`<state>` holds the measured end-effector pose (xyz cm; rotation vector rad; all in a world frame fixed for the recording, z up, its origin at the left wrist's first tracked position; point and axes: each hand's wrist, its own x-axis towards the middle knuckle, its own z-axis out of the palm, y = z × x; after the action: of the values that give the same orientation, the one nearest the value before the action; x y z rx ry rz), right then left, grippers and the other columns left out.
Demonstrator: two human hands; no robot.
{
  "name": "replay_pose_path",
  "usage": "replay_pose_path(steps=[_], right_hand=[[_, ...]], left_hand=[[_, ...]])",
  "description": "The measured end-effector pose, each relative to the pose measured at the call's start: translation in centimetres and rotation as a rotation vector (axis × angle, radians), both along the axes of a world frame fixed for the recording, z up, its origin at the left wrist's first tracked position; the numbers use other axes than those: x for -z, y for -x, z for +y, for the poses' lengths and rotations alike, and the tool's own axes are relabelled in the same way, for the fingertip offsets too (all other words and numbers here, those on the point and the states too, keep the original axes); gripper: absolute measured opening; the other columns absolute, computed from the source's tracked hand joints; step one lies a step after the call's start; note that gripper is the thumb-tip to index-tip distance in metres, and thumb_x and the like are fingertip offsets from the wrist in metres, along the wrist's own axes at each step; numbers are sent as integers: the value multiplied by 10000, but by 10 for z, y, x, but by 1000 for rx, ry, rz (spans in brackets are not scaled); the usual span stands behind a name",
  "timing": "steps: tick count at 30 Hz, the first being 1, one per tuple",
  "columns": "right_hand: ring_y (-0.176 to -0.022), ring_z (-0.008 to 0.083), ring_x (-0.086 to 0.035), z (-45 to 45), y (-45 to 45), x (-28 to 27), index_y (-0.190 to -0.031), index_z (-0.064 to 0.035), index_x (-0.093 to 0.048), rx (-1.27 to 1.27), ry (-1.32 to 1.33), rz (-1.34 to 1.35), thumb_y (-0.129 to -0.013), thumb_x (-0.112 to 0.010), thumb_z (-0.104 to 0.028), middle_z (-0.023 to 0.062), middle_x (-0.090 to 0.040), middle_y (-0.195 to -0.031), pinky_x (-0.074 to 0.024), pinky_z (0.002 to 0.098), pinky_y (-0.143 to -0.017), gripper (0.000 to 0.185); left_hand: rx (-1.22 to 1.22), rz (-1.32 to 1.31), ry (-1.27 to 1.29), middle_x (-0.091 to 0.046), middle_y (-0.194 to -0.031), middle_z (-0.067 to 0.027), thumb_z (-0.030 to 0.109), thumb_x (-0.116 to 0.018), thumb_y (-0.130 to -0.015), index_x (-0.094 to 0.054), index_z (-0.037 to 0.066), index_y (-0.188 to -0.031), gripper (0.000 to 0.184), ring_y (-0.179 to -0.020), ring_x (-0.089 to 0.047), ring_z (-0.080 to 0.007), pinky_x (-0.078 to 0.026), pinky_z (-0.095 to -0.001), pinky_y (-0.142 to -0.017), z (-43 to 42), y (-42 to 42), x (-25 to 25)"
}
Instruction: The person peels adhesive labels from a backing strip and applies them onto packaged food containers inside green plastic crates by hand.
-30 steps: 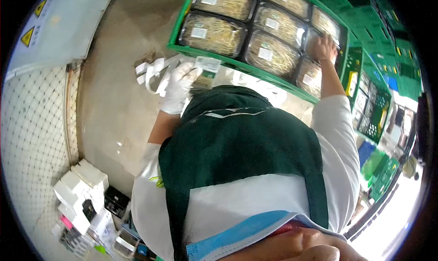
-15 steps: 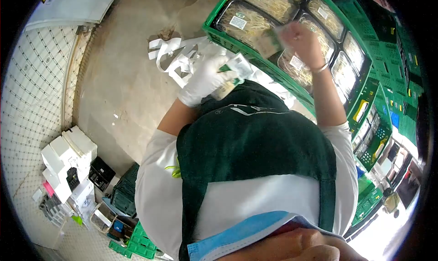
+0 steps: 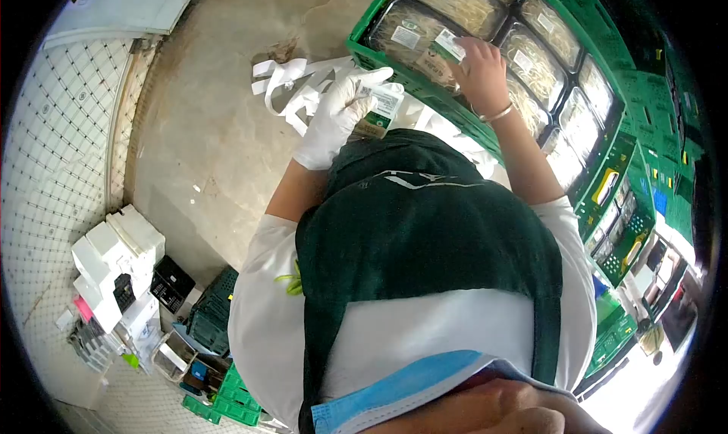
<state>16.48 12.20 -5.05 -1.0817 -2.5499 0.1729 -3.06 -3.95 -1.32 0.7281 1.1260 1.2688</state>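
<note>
My left hand (image 3: 343,114), in a white glove, is closed around a small stack of green, white and brown labels (image 3: 377,109) just above my apron. My bare right hand (image 3: 482,72) has its thumb and fingers at the right edge of a similar single label (image 3: 441,58). That label lies over a black tray of bean sprouts (image 3: 406,31) at the near left corner of a green crate (image 3: 425,90). Several more film-covered sprout trays (image 3: 535,65) with white stickers fill the crate.
White straps (image 3: 292,89) lie on the floor left of the crate. More green crates (image 3: 618,214) stand at the right, one holding packed trays. White boxes (image 3: 117,260) and a black crate (image 3: 172,284) are at the lower left.
My right hand has left the crate's right side and come to its near left tray with a label. My left hand has moved right and up with its stack. The view has shifted.
</note>
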Motion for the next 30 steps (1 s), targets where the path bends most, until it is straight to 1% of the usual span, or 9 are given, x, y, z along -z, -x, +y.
replay_pose_path(steps=[5,7,10,15,20,23,27,29,30], right_hand=[[-922,314,-500,66,1,19,-1001,-129,-558,45,189,-25,-728,-517,-137,109,-541,-1008,-411,388,-801,276],[-964,281,-486,74,17,30,-1016,-142,-552,-316,59,-69,-704,-508,-96,91,-537,-1009,-412,397,-806,319],[-1020,231,-446,66,40,14,-1023,-161,-539,-240,119,-412,-665,-537,-88,61,-506,-1030,-397,412,-818,365],[-1006,216,-454,67,45,-15,-1000,-167,-544,-321,33,-616,-676,-554,-107,44,-499,-1015,-408,390,-800,330],[-970,229,-499,72,53,-30,-909,-110,-589,-422,115,-774,-674,-580,-123,81,-528,-987,-459,377,-727,235],[-887,243,-562,79,56,-18,-842,-80,-605,-325,224,-629,-693,-560,-108,101,-589,-878,-478,387,-678,158],[-800,269,-590,49,58,-45,-804,-42,-599,-334,146,-848,-741,-510,-108,109,-611,-750,-479,381,-663,128],[-771,268,-590,26,38,-59,-819,-44,-605,-474,38,-832,-740,-494,-89,118,-609,-767,-478,351,-663,144],[-747,262,-589,21,19,-68,-821,-39,-605,-461,96,-607,-735,-505,-90,120,-606,-757,-474,345,-656,141]], left_hand=[[111,329,-147,-567,-1013,-88,111,-442,-841,-506,-19,-1089,288,-882,-538,-129,-408,-223,-779,15,13,13],[127,397,-207,-589,-964,-78,82,-434,-841,-514,-35,-1055,257,-842,-552,-123,-417,-226,-771,30,16,2],[156,434,-218,-567,-1023,-90,71,-434,-839,-472,-36,-1085,271,-903,-533,-131,-405,-237,-804,50,16,25],[212,649,-271,-574,-1026,-130,118,-481,-842,-509,-13,-1026,227,-908,-553,-141,-421,-240,-776,67,6,50],[168,492,-174,-600,-937,-94,130,-506,-829,-522,-24,-889,166,-841,-544,-114,-414,-233,-741,68,6,52],[223,505,-180,-581,-990,-61,201,-498,-842,-501,-10,-1064,307,-890,-513,-99,-387,-225,-812,71,12,67],[176,545,-163,-584,-852,-99,132,-501,-816,-538,-15,-942,196,-783,-534,-141,-407,-257,-717,72,11,62],[193,704,-127,-580,-848,-106,132,-489,-816,-537,-14,-911,181,-780,-529,-150,-405,-252,-718,69,7,39],[218,711,-39,-576,-835,-110,139,-485,-816,-541,-13,-913,188,-786,-528,-161,-403,-246,-713,71,5,35]])
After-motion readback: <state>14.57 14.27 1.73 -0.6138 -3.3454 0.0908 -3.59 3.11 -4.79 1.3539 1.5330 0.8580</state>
